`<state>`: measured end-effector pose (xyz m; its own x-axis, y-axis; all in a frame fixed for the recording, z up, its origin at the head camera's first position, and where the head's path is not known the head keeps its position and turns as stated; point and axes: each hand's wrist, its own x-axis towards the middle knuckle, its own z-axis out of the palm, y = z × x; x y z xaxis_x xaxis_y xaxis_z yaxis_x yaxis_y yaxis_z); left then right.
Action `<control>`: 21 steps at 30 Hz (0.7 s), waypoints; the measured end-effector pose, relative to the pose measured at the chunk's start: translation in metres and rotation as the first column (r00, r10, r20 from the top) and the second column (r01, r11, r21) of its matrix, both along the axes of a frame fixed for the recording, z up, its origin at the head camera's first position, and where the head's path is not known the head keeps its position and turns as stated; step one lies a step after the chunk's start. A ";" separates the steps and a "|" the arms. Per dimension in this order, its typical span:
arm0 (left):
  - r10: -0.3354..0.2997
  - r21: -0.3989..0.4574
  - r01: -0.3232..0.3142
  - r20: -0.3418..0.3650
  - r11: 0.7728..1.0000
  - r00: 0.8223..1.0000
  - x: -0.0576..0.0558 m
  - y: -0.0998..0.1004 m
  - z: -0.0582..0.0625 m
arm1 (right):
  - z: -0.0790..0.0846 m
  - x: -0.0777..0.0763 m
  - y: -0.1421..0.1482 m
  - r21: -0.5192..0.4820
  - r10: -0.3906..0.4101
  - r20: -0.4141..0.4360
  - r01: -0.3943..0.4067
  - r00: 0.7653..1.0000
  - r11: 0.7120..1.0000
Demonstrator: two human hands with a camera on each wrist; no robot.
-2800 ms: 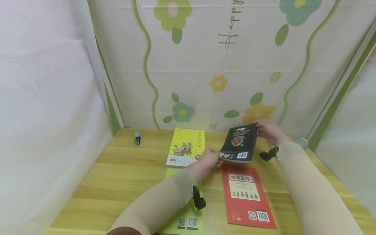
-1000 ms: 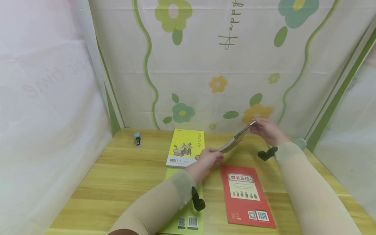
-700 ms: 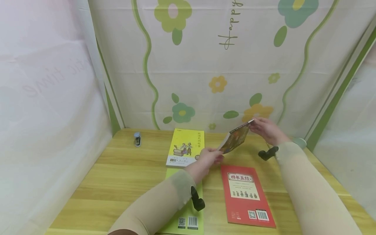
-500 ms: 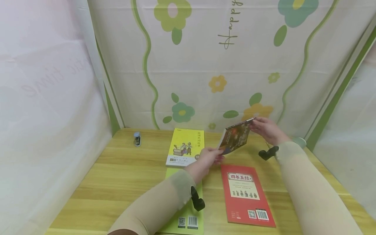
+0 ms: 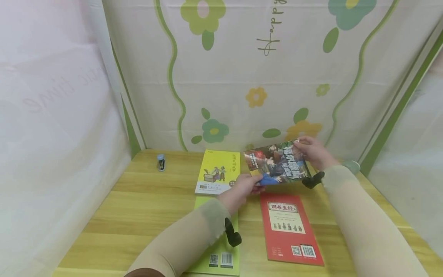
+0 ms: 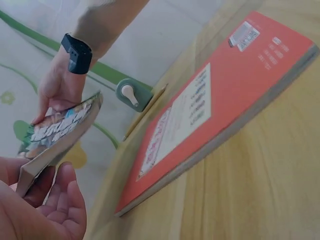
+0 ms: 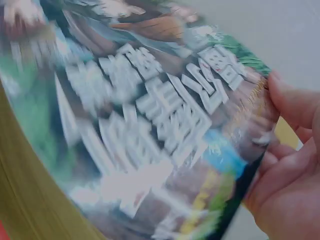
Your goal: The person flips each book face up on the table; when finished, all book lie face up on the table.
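Head view: left hand (image 5: pixel 242 188) and right hand (image 5: pixel 315 152), fingers closed, pinch opposite ends of illustrated book (image 5: pixel 275 162), near red book (image 5: pixel 288 244).

Glossy, coated paper on the cover of the comic-style book (image 5: pixel 277 161), with white glare across the lettering; matt, pale paper along the page edges. Smooth, softly shiny paper on the yellow book (image 5: pixel 218 169). Smooth paper with little shine on the green book (image 5: pixel 225 252) and the red book (image 5: pixel 288 234). Grained wood look on the counter (image 5: pixel 128 207), smooth, with a light satin sheen. Thin, matt, creased sheeting in the printed backdrop (image 5: pixel 221 73), cloth or plastic impossible to tell. Soft, matt fabric in the sleeves (image 5: pixel 185 240). Smooth, dark plastic look on the wrist strap (image 6: pixel 78 56). Plain wood look on the pencil (image 6: pixel 145 112).
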<state>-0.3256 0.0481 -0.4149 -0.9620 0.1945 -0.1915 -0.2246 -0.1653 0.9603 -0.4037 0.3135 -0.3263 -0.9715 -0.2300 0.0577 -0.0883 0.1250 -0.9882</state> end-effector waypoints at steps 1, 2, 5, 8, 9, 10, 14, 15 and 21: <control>-0.005 -0.013 0.005 -0.001 1.000 1.000 0.001 0.000 0.000 | 0.000 0.001 -0.002 -0.005 -0.007 0.010 0.007 1.000 1.000; -0.007 -0.023 0.007 -0.001 1.000 1.000 0.001 0.000 0.000 | 0.000 0.001 -0.003 -0.010 -0.019 0.013 0.019 1.000 1.000; 0.005 -0.051 -0.005 0.001 0.999 1.000 0.002 -0.001 0.000 | -0.004 -0.003 -0.001 -0.053 -0.029 0.014 0.030 0.999 0.998; 0.019 -0.056 -0.019 0.005 0.998 1.000 0.001 -0.002 0.000 | -0.007 -0.008 0.000 -0.100 -0.021 0.024 0.024 0.999 0.995; 0.022 -0.045 -0.021 0.008 0.999 1.000 0.000 -0.002 0.001 | -0.009 -0.010 0.001 -0.112 -0.018 0.032 0.022 0.999 0.994; 0.021 -0.035 -0.021 0.009 0.999 1.000 -0.001 -0.003 0.002 | -0.010 -0.011 0.001 -0.117 -0.015 0.041 0.019 0.999 0.993; 0.015 0.008 -0.015 0.002 1.000 1.000 -0.003 -0.006 0.005 | -0.014 -0.015 0.002 -0.062 -0.030 0.073 0.034 0.997 0.997; 0.011 0.018 -0.011 -0.005 1.000 1.000 -0.004 -0.007 0.006 | -0.015 -0.015 0.002 -0.040 -0.038 0.083 0.041 0.996 0.998; 0.013 -0.010 -0.014 -0.037 1.000 0.999 -0.004 -0.016 0.012 | -0.015 -0.013 0.005 0.063 -0.041 0.115 0.034 0.993 0.997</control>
<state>-0.3296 0.0316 -0.4030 -0.9710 0.1798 -0.1576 -0.1867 -0.1580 0.9696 -0.4164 0.3181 -0.3414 -0.9787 -0.1931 -0.0692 0.0326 0.1866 -0.9819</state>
